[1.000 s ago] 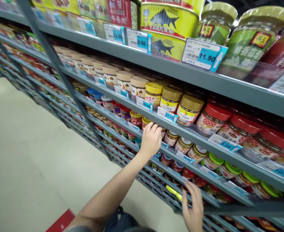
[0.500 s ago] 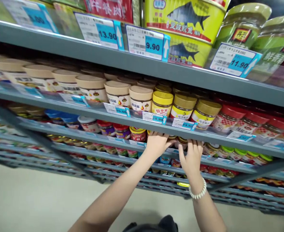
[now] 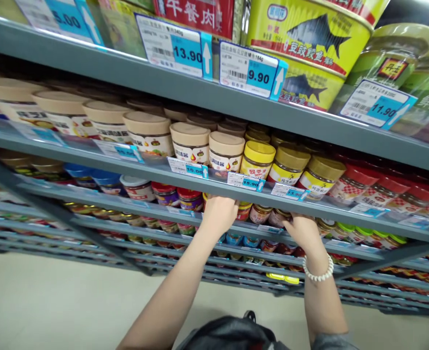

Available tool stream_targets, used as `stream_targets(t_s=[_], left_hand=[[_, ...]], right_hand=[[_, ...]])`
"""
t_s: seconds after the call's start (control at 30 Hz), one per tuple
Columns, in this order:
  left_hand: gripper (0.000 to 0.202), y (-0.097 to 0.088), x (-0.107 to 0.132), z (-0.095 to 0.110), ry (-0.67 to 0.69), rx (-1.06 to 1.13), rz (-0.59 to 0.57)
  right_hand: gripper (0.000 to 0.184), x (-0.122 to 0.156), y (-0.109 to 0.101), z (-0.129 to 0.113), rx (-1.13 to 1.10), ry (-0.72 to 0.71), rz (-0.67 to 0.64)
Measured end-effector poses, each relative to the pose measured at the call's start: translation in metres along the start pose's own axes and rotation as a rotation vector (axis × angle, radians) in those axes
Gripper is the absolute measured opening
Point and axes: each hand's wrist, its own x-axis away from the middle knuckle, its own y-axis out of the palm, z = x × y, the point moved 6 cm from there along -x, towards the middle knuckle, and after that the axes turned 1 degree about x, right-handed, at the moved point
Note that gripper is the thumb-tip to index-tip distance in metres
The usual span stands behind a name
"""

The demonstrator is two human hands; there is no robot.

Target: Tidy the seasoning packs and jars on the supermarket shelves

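Observation:
My left hand [image 3: 220, 213] reaches in under the edge of a grey shelf [image 3: 185, 187], beside a red jar with a yellow lid [image 3: 243, 212]. Its fingers are hidden behind the shelf and the back of the hand. To the right, my right hand [image 3: 305, 232] reaches into the same lower row, its fingertips out of sight beneath the edge. The right thumb points toward a dark-lidded jar [image 3: 278, 217]; whether it touches is unclear. Another small jar [image 3: 260, 214] stands between the hands. A white beaded bracelet [image 3: 319, 276] circles the right wrist.
Above the hands, jars with beige lids [image 3: 189, 138], a yellow-lidded jar [image 3: 259, 155] and red-lidded jars [image 3: 355, 180] line the shelf. Yellow fish tins [image 3: 309, 41] stand higher up. Price tags [image 3: 251, 70] front the edges. Pale floor [image 3: 54, 301] shows below.
My hands have moved further apart, the left one shifting left along the lower row. Fingers of both have gone deeper under the shelf edge. The view has shifted slightly.

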Motion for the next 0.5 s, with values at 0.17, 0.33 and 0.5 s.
stream_targets(t_s=[0.17,0.33,0.5], left_hand=[[0.041,-0.003,-0.004,-0.022,0.116,0.162,0.100],[0.053,-0.002,-0.003,-0.023,0.104,0.225,0.111],[0.058,0.000,-0.004,-0.022,0.080,0.222,0.167]], right_hand=[[0.053,-0.007,-0.008,-0.001,-0.029,0.008,0.149],[0.051,-0.002,-0.002,0.016,-0.193,-0.094,0.029],[0.052,0.004,0.006,0.032,-0.200,-0.011,0.070]])
